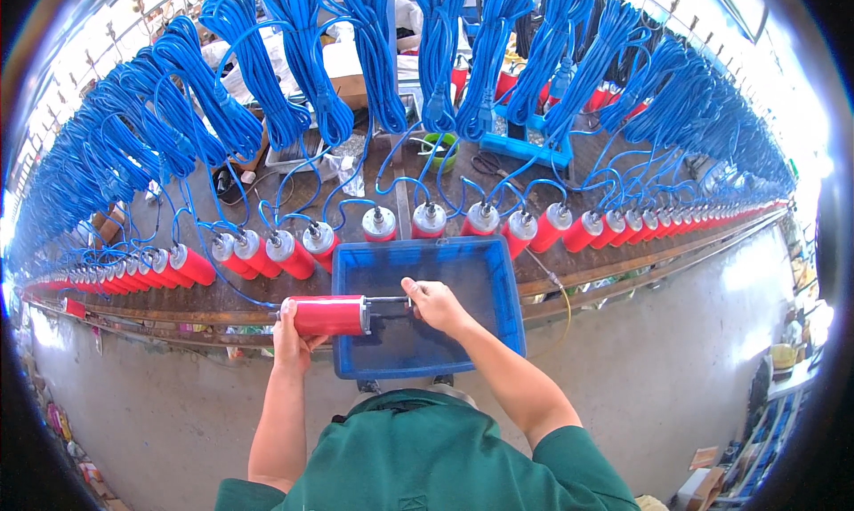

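A red cylinder [327, 316] with silver end caps lies level across the near left part of a blue plastic crate [405, 369]. My left hand [292, 342] grips its left end from below, fingers wrapped round it. A thin blue cable runs from that end back towards the bench. From the cylinder's right end a thin dark metal rod [388, 299] sticks out. My right hand [432, 305] is closed round the rod's far end, above the crate. Whether the rod is a tool or part of the cylinder I cannot tell.
Several red cylinders [380, 225] line the bench edge, wired to coiled blue cables [436, 57] hanging from hooks above. Behind them on the bench [311, 191] are a green bowl [439, 152] and a blue tray [525, 149]. A thin yellowish hose [567, 311] hangs right of the crate.
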Action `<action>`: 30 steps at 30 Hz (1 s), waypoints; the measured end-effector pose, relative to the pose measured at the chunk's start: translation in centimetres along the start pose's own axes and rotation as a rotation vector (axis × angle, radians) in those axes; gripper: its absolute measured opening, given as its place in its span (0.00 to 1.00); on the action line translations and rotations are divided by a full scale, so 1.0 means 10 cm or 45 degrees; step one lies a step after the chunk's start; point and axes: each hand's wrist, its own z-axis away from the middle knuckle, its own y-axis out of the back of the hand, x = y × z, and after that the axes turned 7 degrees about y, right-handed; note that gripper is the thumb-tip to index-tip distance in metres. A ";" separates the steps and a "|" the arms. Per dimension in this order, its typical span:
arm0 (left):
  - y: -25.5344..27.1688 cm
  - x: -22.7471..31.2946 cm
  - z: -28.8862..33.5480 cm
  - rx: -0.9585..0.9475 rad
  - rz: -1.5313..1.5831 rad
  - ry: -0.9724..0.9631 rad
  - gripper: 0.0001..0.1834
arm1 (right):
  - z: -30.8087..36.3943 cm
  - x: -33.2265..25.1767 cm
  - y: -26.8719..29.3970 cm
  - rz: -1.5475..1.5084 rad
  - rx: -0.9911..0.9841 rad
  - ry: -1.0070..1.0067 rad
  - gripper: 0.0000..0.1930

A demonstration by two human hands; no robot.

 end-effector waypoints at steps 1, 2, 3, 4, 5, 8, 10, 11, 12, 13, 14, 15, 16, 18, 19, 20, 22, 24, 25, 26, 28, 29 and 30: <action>0.00 0.01 0.01 0.013 -0.010 -0.004 0.37 | 0.04 -0.01 0.00 0.000 -0.005 0.001 0.31; 0.02 0.01 0.02 0.019 -0.009 -0.005 0.37 | 0.11 -0.02 0.02 0.228 0.111 0.472 0.26; 0.02 0.01 0.02 0.024 -0.008 0.006 0.37 | 0.20 -0.10 0.05 0.457 0.230 0.941 0.23; 0.03 0.01 0.02 0.029 -0.009 0.017 0.37 | 0.27 -0.22 0.13 0.669 0.118 1.050 0.18; 0.04 0.01 0.02 0.032 -0.007 0.016 0.37 | 0.26 -0.19 0.13 0.669 0.115 1.052 0.18; 0.00 -0.01 -0.01 0.013 -0.005 0.006 0.37 | 0.10 0.08 0.12 0.670 0.174 1.140 0.18; 0.01 -0.02 -0.03 -0.020 0.076 0.004 0.31 | 0.05 0.03 -0.01 0.119 0.095 0.553 0.17; 0.02 -0.03 -0.04 -0.021 0.076 0.002 0.31 | 0.03 0.00 -0.06 -0.417 0.014 -0.048 0.17; 0.02 -0.02 -0.04 -0.016 0.076 0.006 0.31 | 0.01 -0.01 -0.09 -0.563 -0.030 -0.182 0.19; 0.02 -0.02 -0.04 -0.012 0.075 0.009 0.31 | 0.02 -0.03 -0.09 -0.563 -0.031 -0.183 0.19; 0.01 -0.02 -0.03 -0.012 0.075 0.010 0.31 | 0.04 -0.04 -0.10 -0.454 0.010 -0.119 0.19; -0.01 0.00 0.00 -0.018 0.070 -0.001 0.31 | 0.06 -0.08 -0.11 -0.344 0.046 -0.054 0.19; -0.02 0.02 0.02 -0.024 0.065 -0.012 0.32 | 0.09 -0.10 -0.08 -0.344 0.042 -0.054 0.19; -0.01 0.02 0.03 -0.017 0.063 -0.008 0.31 | 0.19 -0.12 0.10 0.460 0.112 0.875 0.21; -0.01 0.02 0.04 -0.013 0.059 -0.002 0.31 | 0.22 -0.12 0.16 0.870 0.143 1.331 0.23; -0.01 0.03 0.05 -0.010 0.061 -0.002 0.31 | 0.22 -0.09 0.19 0.896 0.081 1.293 0.25; -0.04 0.03 0.05 0.040 0.069 0.009 0.31 | 0.22 -0.08 0.19 0.815 0.028 1.182 0.22; -0.02 0.02 0.04 0.024 0.082 0.007 0.32 | 0.19 -0.09 0.16 0.732 -0.023 1.073 0.20; 0.00 0.01 0.02 0.008 0.095 0.002 0.32 | 0.16 -0.12 0.12 0.425 -0.054 0.740 0.18; 0.02 0.00 0.01 0.007 0.094 0.002 0.32 | 0.13 -0.14 0.08 0.120 -0.083 0.404 0.19; 0.02 -0.01 0.00 -0.026 0.001 -0.017 0.38 | 0.08 -0.12 -0.01 -0.261 -0.057 0.071 0.26; 0.01 -0.01 -0.01 -0.033 -0.003 -0.016 0.38 | 0.08 -0.11 -0.01 -0.263 -0.049 0.071 0.26; -0.02 -0.01 -0.01 -0.004 0.002 -0.023 0.38 | 0.09 -0.11 0.00 -0.303 -0.047 0.024 0.26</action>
